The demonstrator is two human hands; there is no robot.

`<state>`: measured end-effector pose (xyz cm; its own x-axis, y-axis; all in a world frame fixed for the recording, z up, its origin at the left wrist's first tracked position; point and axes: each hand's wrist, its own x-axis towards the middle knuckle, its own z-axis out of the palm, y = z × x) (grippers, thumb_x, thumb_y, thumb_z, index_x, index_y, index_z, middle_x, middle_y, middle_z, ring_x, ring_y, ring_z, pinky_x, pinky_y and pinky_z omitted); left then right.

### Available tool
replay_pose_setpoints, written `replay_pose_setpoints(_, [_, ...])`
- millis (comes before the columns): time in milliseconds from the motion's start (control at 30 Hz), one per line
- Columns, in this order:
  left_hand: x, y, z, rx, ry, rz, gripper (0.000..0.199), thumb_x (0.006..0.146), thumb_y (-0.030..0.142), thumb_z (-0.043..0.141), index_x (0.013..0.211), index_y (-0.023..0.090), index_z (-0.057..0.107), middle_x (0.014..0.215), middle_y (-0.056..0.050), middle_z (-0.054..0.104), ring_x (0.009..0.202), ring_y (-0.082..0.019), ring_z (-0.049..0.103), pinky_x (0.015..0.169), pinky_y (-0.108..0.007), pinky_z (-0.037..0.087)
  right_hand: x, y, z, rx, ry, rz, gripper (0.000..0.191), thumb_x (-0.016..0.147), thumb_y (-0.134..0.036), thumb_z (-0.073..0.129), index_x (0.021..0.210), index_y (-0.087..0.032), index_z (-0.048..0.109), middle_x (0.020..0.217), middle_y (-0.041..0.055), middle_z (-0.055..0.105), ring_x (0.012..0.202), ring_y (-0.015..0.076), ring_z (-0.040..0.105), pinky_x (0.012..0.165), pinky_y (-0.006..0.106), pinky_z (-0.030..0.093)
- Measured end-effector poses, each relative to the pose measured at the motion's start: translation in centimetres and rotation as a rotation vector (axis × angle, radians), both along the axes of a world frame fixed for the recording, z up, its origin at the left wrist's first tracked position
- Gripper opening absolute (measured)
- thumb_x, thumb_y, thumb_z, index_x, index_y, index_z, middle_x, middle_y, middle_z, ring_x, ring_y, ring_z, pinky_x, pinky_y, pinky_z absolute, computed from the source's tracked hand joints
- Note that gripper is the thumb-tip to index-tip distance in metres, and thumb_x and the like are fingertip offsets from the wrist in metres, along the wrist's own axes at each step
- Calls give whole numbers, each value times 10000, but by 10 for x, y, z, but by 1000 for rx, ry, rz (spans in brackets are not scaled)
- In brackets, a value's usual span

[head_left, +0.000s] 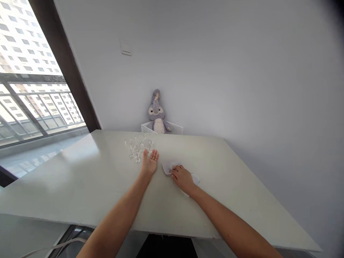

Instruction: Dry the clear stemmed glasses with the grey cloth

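Note:
Several clear stemmed glasses (137, 148) stand in a cluster at the left middle of the white table. My left hand (149, 163) is just in front of them, palm turned sideways and up, thumb and fingers stretched apart. It holds nothing, and its fingertips overlap the nearest glass from this angle; whether they touch cannot be made out. To the right, my right hand (182, 177) presses down on a white cloth (168, 166) with bent fingers gripping it. Parts of the cloth show beyond the fingers and beside the wrist; the rest is hidden under the hand.
A white perforated basket (176, 129) with a grey plush rabbit (157, 111) stands at the table's far edge by the wall. The white table (228, 200) runs to a glazed opening with a railing (45, 98) at left. A cable (64, 244) hangs below the front edge.

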<state>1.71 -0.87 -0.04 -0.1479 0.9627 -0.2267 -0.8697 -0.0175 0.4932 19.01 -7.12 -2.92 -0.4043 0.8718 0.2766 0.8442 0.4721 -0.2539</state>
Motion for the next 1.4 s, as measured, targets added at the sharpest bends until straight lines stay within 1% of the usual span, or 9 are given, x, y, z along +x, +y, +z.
replay_pose_setpoints(133, [1,8,6,45,-104,-19,508,700,554,538,1063,267,329,1084,-110,506,955,-177,574,746,-305,504,9,4,-1,-33,213,-125,289,853,-291,345,858,-204,620,908,55,588,842,177,504,736,296,382])
replay_pose_setpoints(300, [9,10,12,-13,-157,-43,415,741,577,456,883,196,369,1003,-142,540,914,-176,588,699,-287,519,32,19,1,-226,937,-335,254,755,-399,489,673,-176,577,614,1,554,587,155,491,576,277,378])
replay_pose_setpoints(400, [21,-1,9,52,-36,-143,321,765,491,492,850,191,414,909,-105,583,882,-169,604,726,-283,502,45,25,4,-337,1446,-324,231,698,-417,563,664,-189,556,572,-14,541,544,157,494,536,285,402])
replay_pose_setpoints(500, [35,-16,1,180,120,-228,270,751,414,553,894,209,450,888,-59,606,880,-164,609,790,-310,469,52,26,10,-323,1673,-235,200,713,-417,558,730,-218,566,627,-2,580,595,178,538,562,309,446])
replay_pose_setpoints(700, [54,-30,-13,318,400,-225,378,710,369,612,1014,243,426,932,-29,594,840,-171,611,757,-340,457,31,0,26,-100,1497,-189,295,783,-440,490,962,-231,597,955,30,611,914,193,540,812,335,420])
replay_pose_setpoints(900, [54,-36,-15,383,640,-214,426,701,310,623,1076,222,440,951,-43,584,832,-147,575,759,-280,434,5,-20,33,-279,1055,104,407,812,-403,458,1199,-279,475,1185,16,527,1104,202,454,941,343,333])
replay_pose_setpoints(1100, [52,-35,-21,448,788,-386,499,614,253,696,1071,202,503,777,-8,584,693,-132,549,639,-225,421,13,-12,22,-492,1142,236,535,718,-393,597,1212,-240,460,1121,35,567,1033,206,506,896,350,372])
replay_pose_setpoints(1200, [49,-33,-18,443,821,-472,449,666,308,648,1085,206,524,744,-7,585,654,-128,537,609,-228,424,18,-6,16,-583,1270,180,456,698,-389,619,1112,-212,545,953,30,631,864,180,572,806,327,422])
replay_pose_setpoints(1400, [39,-35,5,534,669,-559,540,650,269,669,1161,243,499,1050,-86,575,904,-198,550,766,-306,448,21,-6,21,-816,1507,141,404,773,-455,491,1027,-149,560,649,35,626,528,142,565,541,268,452])
